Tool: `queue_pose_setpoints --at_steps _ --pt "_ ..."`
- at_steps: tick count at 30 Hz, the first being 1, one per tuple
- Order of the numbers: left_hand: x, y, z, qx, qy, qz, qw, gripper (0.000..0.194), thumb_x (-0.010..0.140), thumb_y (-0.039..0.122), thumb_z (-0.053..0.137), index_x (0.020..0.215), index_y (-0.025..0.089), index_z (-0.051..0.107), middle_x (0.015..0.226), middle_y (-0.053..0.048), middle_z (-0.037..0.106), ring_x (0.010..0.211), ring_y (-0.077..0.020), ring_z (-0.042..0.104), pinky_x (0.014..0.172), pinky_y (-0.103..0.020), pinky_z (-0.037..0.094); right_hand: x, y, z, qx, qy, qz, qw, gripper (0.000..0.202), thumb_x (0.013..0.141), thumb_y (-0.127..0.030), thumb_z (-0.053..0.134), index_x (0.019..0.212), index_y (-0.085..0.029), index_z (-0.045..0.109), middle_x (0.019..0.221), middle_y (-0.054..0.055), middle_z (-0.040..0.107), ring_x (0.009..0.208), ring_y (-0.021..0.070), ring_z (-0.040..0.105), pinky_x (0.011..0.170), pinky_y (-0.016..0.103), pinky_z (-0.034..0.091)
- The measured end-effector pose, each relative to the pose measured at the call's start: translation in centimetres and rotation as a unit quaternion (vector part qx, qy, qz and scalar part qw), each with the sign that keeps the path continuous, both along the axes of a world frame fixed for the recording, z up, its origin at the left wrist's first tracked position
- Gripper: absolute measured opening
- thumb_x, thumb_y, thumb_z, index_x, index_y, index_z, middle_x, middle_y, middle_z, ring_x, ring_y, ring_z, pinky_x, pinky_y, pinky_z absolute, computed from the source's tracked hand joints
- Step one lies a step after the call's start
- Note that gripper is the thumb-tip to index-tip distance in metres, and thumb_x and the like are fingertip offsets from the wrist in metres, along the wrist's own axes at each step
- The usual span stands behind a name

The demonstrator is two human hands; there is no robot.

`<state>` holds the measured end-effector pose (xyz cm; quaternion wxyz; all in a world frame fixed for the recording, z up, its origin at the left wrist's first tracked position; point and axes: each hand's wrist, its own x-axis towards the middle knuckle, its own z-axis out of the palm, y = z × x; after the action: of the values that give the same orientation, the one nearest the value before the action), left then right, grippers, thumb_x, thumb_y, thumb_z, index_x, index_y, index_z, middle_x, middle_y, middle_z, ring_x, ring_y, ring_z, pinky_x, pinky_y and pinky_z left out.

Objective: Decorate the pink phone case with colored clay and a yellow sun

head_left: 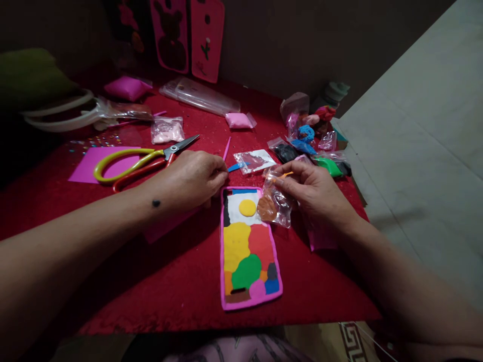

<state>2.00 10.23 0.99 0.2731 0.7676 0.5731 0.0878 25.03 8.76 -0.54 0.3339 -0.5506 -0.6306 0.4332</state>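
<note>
A phone case [237, 245] with a pink rim and patches of coloured clay lies on the red cloth at the centre. My right hand [307, 186] pinches a clear plastic bag [282, 207] holding brown clay, over the case's upper right corner. Something small and orange shows at its fingertips. My left hand [199, 178] has its fingers curled together near the case's upper left corner. A blue strip [234, 167] shows beside its fingertips; whether it is held cannot be seen.
Scissors [141, 163] lie left on a pink sheet [85, 165]. Clay packets, including a green one [329, 166], crowd the right. An open bag [255, 161] lies beyond the case. Decorated cases [207, 45] stand at the back. A clear package [199, 95] lies before them.
</note>
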Motion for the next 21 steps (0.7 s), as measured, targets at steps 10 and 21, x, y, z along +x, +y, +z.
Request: queue_pose_setpoints --at_steps 10,21 --pt "-0.21 0.0 -0.31 0.003 -0.018 -0.014 1.0 0.026 0.089 0.029 0.044 0.077 0.017 0.064 0.047 0.002 0.063 0.046 -0.0113 0.059 0.058 -0.025 0.042 -0.01 -0.01 0.1 -0.004 0.006 -0.002 1.0 0.019 0.081 -0.036 0.07 0.088 -0.019 0.065 0.068 0.0 0.062 0.052 0.0109 0.048 0.048 0.024 0.034" --pt "-0.12 -0.88 -0.63 0.08 -0.008 -0.001 0.997 0.025 0.091 0.023 0.044 0.087 0.015 0.068 0.063 -0.004 0.069 0.059 -0.0166 0.066 0.059 -0.026 0.045 0.6 -0.24 0.94 0.041 -0.016 0.006 0.999 0.023 0.08 -0.043 0.069 0.081 -0.02 0.07 0.066 0.0 0.062 0.055 0.0135 0.051 0.048 0.025 0.036"
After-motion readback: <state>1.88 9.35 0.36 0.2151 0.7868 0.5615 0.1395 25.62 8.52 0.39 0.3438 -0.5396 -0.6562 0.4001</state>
